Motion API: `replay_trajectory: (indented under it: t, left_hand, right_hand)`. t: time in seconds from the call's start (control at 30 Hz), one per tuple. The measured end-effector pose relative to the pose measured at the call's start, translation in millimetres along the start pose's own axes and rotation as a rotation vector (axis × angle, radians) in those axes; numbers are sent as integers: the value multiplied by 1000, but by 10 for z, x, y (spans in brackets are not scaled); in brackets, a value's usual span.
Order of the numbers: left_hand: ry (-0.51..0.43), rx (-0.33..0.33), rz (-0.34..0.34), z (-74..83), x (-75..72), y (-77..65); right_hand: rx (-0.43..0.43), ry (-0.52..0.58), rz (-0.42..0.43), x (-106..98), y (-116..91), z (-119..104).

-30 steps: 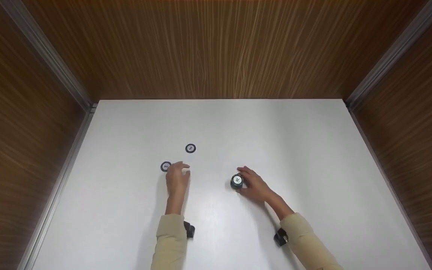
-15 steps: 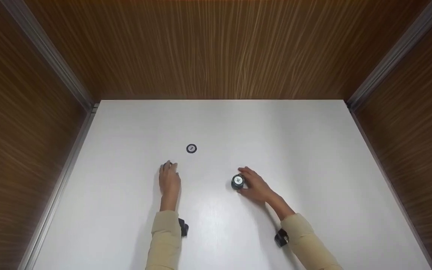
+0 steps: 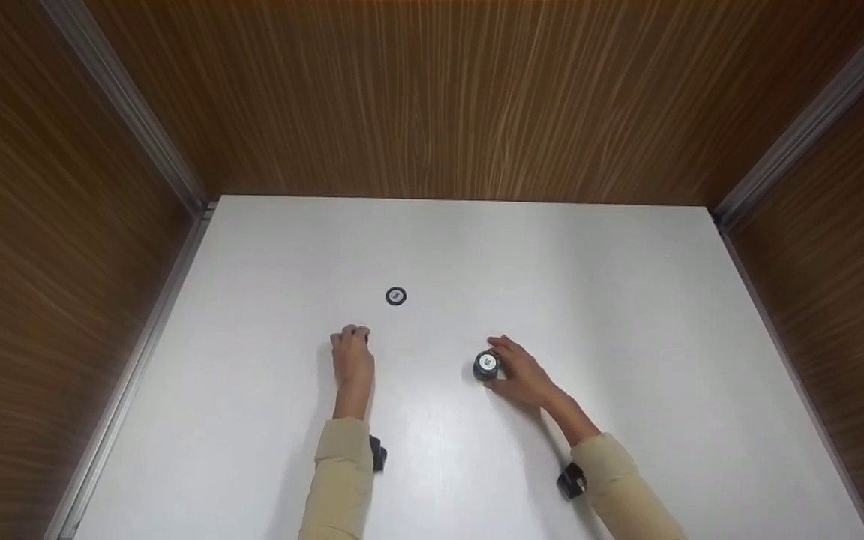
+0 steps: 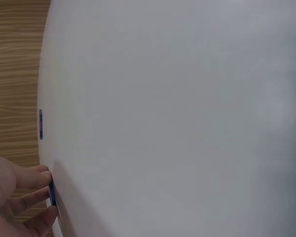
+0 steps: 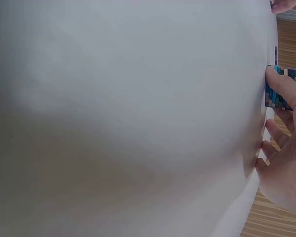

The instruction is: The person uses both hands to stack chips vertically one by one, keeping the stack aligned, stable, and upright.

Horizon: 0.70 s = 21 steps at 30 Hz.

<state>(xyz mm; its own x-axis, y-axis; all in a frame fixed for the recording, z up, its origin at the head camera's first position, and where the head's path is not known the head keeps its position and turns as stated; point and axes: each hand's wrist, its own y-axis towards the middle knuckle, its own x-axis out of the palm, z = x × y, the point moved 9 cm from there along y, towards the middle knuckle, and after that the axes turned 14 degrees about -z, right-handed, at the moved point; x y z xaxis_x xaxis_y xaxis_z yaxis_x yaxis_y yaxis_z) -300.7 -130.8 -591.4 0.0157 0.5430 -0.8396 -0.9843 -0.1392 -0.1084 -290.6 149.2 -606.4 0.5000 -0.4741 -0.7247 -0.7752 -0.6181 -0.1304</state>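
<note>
My left hand [image 3: 354, 367] pinches a dark poker chip [image 4: 52, 193] between thumb and fingers, tilted on edge at the table; in the head view the fingers mostly hide this chip. A second poker chip [image 3: 396, 295], dark-rimmed with a pale centre, lies flat just beyond that hand, also seen as a thin purple edge at the far side in the left wrist view. My right hand [image 3: 523, 376] holds a stack of poker chips [image 3: 487, 363] upright on the table, thumb on the near side. Striped multicoloured edges of the stack show in the right wrist view.
A white tabletop [image 3: 432, 247] lies under both hands. Wood-grain panels [image 3: 462, 97] enclose it at the back and both sides, with metal rails [image 3: 124, 97] at the corners. Black wrist cameras [image 3: 572, 481] sit by the tan sleeves.
My left hand has moved over the nearer poker chip and taken it from flat on the table into a pinch. The right hand stays around the stack. The head view has shifted slightly.
</note>
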Motion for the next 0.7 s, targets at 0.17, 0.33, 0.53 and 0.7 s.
replay_trajectory:
  t: [0.17,0.33,0.53,0.7]
  left_hand:
    - [80,42,20,121,24,-14]
    - [121,49,-3,176,47,4]
    - [131,63,3,161,41,36]
    - [96,60,17,143,2,12]
  right_hand:
    - [4,15,4,-8,-32,26]
    - [21,14,7,-6,-48,48]
    - [17,10,17,5,-38,66]
    - [-3,-7,25,21,-17,44]
